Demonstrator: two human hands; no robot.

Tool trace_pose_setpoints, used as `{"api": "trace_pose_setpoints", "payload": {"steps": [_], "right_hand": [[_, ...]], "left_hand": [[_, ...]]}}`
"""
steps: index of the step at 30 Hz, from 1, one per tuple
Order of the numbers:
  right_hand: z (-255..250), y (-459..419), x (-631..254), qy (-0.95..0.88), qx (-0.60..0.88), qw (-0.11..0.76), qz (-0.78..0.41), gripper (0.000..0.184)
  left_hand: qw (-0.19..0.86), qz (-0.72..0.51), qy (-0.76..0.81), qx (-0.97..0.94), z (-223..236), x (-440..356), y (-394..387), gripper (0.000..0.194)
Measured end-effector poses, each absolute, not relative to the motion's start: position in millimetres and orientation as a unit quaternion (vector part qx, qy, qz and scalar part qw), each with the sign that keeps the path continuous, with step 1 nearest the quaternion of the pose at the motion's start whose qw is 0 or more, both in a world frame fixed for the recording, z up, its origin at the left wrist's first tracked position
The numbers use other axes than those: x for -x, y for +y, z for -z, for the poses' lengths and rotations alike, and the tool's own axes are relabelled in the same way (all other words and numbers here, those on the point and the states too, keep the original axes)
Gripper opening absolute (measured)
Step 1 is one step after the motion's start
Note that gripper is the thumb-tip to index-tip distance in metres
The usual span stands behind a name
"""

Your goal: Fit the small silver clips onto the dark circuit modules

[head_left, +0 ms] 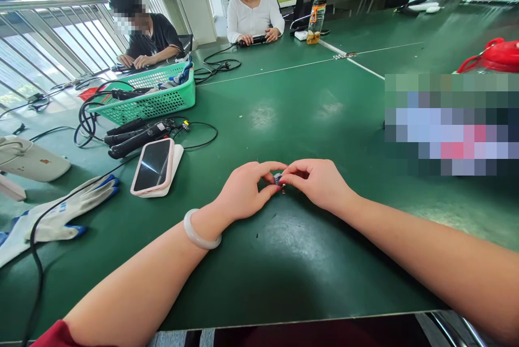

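Note:
A small grey part [278, 178] with a reddish metallic bit at its lower end is pinched between the fingertips of both hands, just above the green tabletop [292, 120]. My left hand [247, 190], with a pale bangle [198, 231] at its wrist, grips the part from the left between thumb and fingers. From the right, my right hand [320, 182] closes thumb and index finger on the same part. The fingertips of the two hands meet, and they cover much of the piece, so its exact kind cannot be told.
Left of my hands lie a phone [153, 166] on a white object, work gloves [60, 212] crossed by a black cable, and black corded tools [140, 136] by a green basket [162, 101]. A bottle [316, 22] stands farther back. Two people [255, 17] sit across the table.

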State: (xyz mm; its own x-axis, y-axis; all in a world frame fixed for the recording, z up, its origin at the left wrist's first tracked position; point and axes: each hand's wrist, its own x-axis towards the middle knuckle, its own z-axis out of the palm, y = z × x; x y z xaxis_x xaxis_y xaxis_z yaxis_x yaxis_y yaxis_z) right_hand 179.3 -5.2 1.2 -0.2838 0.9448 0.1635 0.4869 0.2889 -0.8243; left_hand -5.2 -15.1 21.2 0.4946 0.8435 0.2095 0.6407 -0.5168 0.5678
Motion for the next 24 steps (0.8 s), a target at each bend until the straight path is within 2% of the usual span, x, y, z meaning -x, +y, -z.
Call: {"api": "trace_pose_setpoints", "payload": {"steps": [4,15,20,24], "right_hand": [[-0.2,-5.3,-179.4,-0.745,0.487,0.339,-0.304,0.016],[-2.5,-8.1,-179.3,-0.79,0.463,0.314,-0.251,0.023],[-1.1,-3.8,-182.1,-0.814,0.435,0.314,-0.223,0.019],[2.7,0.4,-185.1,-0.82,0.464,0.261,-0.211,0.011]], "left_hand": [[0.213,-0.242,0.441,-0.837,-21.6,5.3,-15.1,0.033],[0.307,-0.286,0.425,-0.802,-20.3,6.1,-16.1,0.035],[0.297,-0.29,0.434,-0.8,-19.7,6.8,-13.8,0.035],[0.265,-0.297,0.475,-0.785,-16.7,9.8,-8.4,0.03]]}}
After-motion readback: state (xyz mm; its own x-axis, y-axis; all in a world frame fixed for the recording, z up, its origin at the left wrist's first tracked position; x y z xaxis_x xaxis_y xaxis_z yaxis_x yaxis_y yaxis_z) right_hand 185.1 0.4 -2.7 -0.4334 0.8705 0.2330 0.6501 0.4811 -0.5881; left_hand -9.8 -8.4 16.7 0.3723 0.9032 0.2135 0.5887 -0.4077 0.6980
